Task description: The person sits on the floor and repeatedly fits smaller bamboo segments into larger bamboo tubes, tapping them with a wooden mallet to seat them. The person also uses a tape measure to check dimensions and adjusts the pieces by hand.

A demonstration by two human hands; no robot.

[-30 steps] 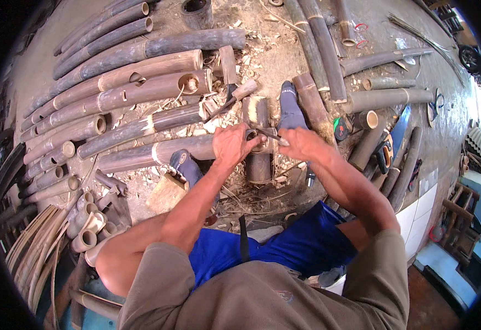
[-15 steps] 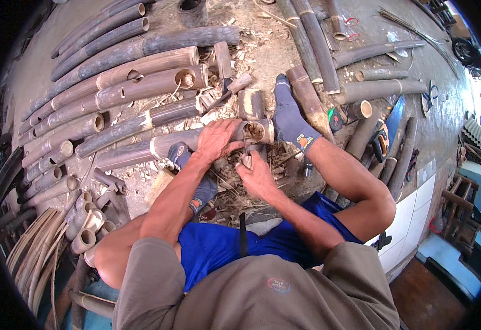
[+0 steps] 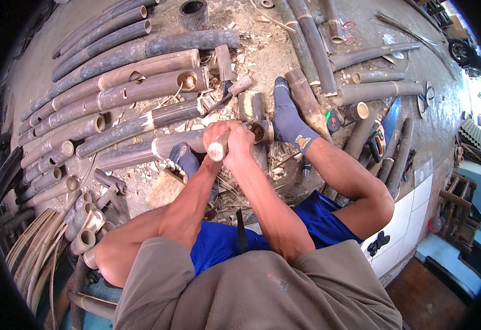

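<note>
A bamboo pole (image 3: pixel 136 156) lies crosswise in front of me, with an opening (image 3: pixel 261 132) cut in its wall near the right end. My left hand (image 3: pixel 214 132) is closed over this pole, just left of the opening; my right hand partly covers its fingers. Tight against it, my right hand (image 3: pixel 239 144) grips a wooden-handled blade (image 3: pixel 216 150). Its pale, round handle end points up toward me, and the hands hide its metal part. My socked feet (image 3: pixel 294 118) are beside the pole.
Several bamboo poles (image 3: pixel 125 99) lie to the left. A wooden-handled chisel (image 3: pixel 239 86) and a wooden block (image 3: pixel 165 187) are close by. A handsaw (image 3: pixel 380 140) and a tape measure (image 3: pixel 334 119) lie at right. Wood chips (image 3: pixel 251 58) cover the floor.
My right hand has moved left from the opening to beside my left hand. The tool has turned so its handle end faces up. My left hand's fingers are drawn in.
</note>
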